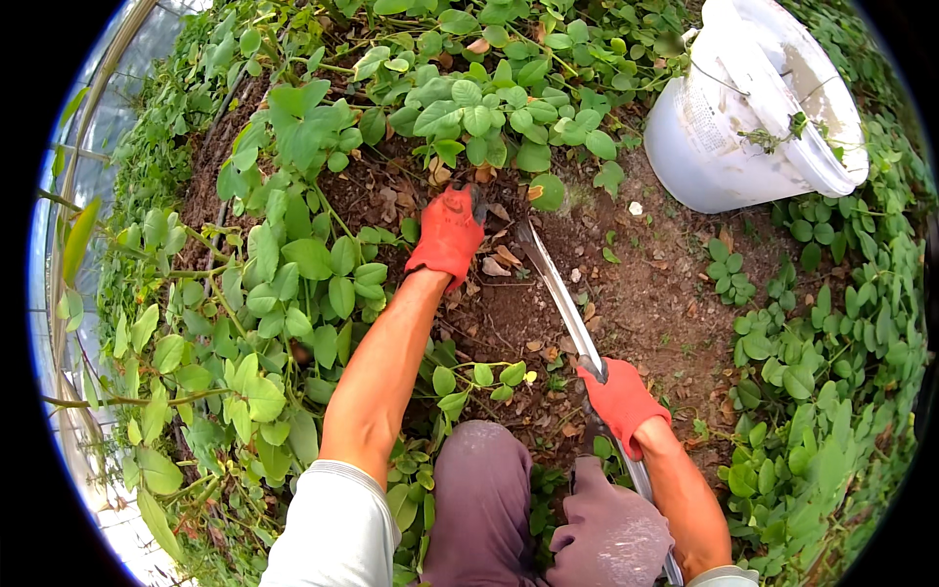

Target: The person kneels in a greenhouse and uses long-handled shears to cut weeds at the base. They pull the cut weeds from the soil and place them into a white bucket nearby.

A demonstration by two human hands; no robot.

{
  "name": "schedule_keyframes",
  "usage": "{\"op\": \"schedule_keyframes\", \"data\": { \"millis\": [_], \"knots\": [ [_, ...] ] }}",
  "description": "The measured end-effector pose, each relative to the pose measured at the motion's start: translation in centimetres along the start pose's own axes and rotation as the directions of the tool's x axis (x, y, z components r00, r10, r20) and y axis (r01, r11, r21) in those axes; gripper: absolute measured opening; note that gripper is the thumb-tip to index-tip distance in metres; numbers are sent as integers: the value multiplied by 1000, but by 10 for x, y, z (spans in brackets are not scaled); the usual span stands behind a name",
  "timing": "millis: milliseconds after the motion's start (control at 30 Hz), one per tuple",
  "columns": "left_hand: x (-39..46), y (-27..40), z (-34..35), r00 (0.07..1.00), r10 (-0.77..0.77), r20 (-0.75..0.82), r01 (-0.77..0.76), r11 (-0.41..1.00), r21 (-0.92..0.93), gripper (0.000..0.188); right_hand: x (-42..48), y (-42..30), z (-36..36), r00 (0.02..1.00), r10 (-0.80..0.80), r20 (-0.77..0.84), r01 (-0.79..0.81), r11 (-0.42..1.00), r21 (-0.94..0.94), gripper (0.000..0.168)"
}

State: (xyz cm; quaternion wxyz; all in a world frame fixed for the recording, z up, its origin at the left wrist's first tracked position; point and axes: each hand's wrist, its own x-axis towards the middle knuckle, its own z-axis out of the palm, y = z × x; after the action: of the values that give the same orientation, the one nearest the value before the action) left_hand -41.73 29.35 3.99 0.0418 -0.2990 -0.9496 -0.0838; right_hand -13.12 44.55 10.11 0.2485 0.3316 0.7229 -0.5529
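Observation:
My left hand (449, 233), in a red glove with dark fingers, reaches down to the leaf litter (389, 202) at the foot of the leafy green plants (477, 110). Its fingers are curled and mostly hidden, so whether they pinch anything cannot be seen. My right hand (620, 400), gloved alike, is closed around the shaft of a long metal hand tool (561, 293). The tool's narrow, flattened tip touches or nearly touches the soil just right of my left hand. Its rear end runs back beneath my right forearm.
A white plastic bucket (722, 139) with a wire handle stands at the upper right, plant scraps on its rim. Bare brown soil (660, 286) lies between leafy rows. Thin stems (139, 400) stick out at left, near clear sheeting (73, 242). My knees (480, 484) are close below.

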Motion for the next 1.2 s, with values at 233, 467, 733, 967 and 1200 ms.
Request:
{"op": "schedule_keyframes", "data": {
  "millis": [233,467,733,967,1200],
  "knots": [
    [-1,8,0,1000,-27,5,28,995,-97,25,67,-11,13,999,24,27,-22,997,-73,38],
    [-7,-7,1,993,27,-111,-35,996,-78,23,104,22,32,957,11,290,-144,886,441,29],
    [-17,8,-31,993,-93,-73,59,923,-380,16,100,45,22,949,-19,316,-119,903,413,28],
    [-27,1,-36,957,-290,-5,211,707,-675,9,69,62,25,987,-125,101,92,955,284,25],
    [-26,-1,-39,935,-340,99,305,630,-714,8,49,80,27,988,-157,-9,156,965,212,25]
  ]
}}
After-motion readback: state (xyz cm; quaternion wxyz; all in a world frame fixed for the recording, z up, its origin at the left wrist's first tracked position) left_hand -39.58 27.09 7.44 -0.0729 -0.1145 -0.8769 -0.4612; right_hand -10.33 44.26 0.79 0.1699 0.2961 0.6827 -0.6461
